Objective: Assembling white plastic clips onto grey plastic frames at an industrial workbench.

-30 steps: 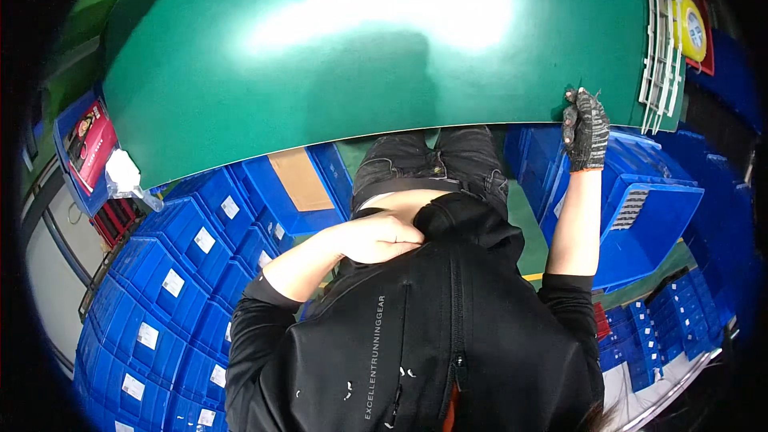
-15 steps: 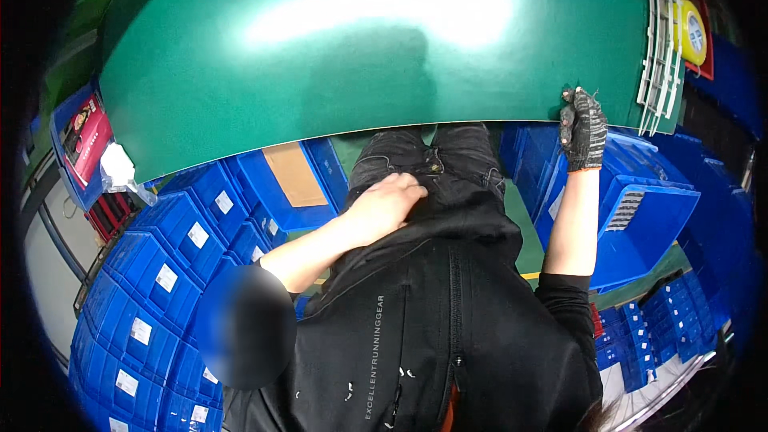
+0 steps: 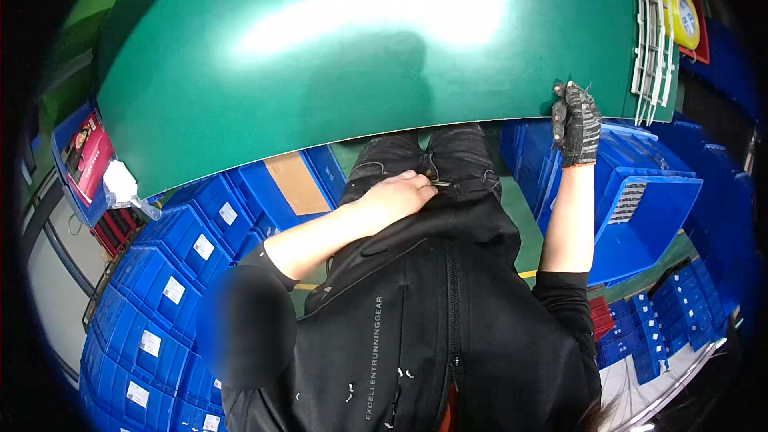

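Green bench [image 3: 240, 96], grey-and-black flecked glove [image 3: 579, 130] at its near edge, white strips [image 3: 639, 56] along its right edge, blue bins [image 3: 144, 274], black jacket [image 3: 500, 328], trousers [image 3: 390, 156] apparently charcoal

left-side fisheye on the head, facing down
from above the chest it looks steeply over the black jacket [image 3: 424, 328] to the green table [image 3: 240, 104], near enough that left hand [image 3: 398, 197] and right hand [image 3: 578, 124] both fit, edges bending toward the rim.

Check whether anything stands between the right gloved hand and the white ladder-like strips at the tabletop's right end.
Nothing visible does: only green tabletop shows between the right hand and the white ladder-like strips. The yellow object lies on the strips' far side, out of that path.
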The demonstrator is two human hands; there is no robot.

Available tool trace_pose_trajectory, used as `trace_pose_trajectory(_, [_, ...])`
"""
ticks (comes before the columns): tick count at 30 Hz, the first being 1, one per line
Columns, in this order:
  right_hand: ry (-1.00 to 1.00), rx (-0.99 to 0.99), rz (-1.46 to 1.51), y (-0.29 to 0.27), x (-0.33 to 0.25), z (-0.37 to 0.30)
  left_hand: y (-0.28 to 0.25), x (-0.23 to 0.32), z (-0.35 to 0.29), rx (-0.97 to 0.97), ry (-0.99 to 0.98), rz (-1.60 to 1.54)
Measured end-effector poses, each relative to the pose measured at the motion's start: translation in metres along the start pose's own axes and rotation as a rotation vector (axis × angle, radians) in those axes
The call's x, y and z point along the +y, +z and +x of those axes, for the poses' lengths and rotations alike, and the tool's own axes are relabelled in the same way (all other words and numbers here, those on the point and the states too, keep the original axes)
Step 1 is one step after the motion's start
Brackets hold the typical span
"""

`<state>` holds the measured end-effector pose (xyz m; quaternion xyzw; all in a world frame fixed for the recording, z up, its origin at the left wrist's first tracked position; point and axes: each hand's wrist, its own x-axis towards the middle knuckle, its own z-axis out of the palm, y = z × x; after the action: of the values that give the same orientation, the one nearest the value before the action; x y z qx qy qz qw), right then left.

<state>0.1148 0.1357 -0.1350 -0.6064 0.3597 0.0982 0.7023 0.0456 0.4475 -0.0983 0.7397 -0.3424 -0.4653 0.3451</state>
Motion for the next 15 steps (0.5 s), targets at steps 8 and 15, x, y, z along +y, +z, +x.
trace_pose_trajectory(8, [-0.016, 0.001, 0.017, -0.001, 0.003, 0.0, -0.044, 0.009, 0.009, 0.613, 0.055, 0.348])
trace_pose_trajectory(15, [0.006, 0.003, 0.067, 0.001, -0.002, -0.001, -0.03, -0.006, -0.011, -0.052, -0.297, -0.232])
